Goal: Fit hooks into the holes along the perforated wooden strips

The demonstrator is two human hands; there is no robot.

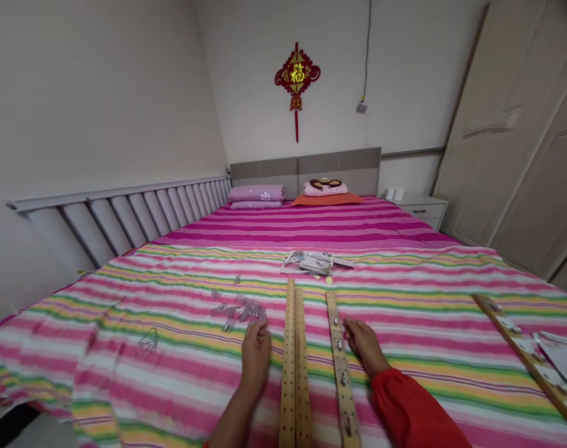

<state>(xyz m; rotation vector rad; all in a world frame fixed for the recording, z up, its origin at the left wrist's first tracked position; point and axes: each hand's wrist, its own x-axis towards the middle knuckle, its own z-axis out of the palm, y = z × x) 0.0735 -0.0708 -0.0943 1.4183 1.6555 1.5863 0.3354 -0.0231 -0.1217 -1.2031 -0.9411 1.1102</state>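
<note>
Perforated wooden slats (295,367) on striped bed (171,379), left hand (255,351) half-curled by clear clips (239,310) to their left, right hand (364,345) half-curled on metal-studded slat (343,379), grips unclear

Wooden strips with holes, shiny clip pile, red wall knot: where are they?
wooden strips with holes (295,373), head view, middle of the pair.
shiny clip pile (241,309), head view, centre of the heap.
red wall knot (297,73), head view, its gold middle.

Light was soft, even and fairly bright; shadows were faint. The walls (101,93) looked washed out. Wide-angle distortion bent the wardrobe (521,137) and rail (125,214) at the edges. The left hand (255,354) was motion-blurred, and the clips (239,309) beside it smeared.
</note>
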